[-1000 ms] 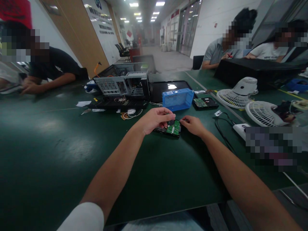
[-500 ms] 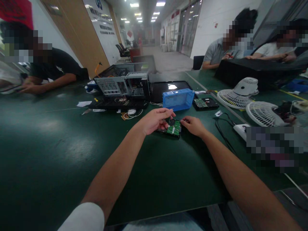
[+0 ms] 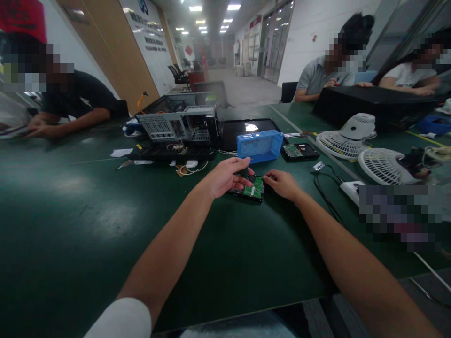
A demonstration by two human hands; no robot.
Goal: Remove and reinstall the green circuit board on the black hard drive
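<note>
On the green table (image 3: 229, 272), just ahead of the person, a drive (image 3: 256, 190) lies flat, its green board facing up. The left hand (image 3: 225, 180) is at nine o'clock, covering part of that end: the thumb is raised apart from the fingers, whose tips are over the board. Whether they touch it, I cannot tell. At three o'clock is the right hand (image 3: 283, 184), thumb and forefinger close together by the drive's far right corner; whether they are clamped on it, I cannot tell either.

Counted from the drive, a blue bin (image 3: 259, 146) stands at twelve o'clock, a black panel (image 3: 230, 127) behind it. A second drive (image 3: 300, 151) lies at two, right of the bin. An open PC case (image 3: 176, 122) sits between ten and eleven. Farther out are white fans (image 3: 341, 144) between two and three, and a white block (image 3: 350, 189) at three. Someone in black (image 3: 88, 96) sits at ten.
</note>
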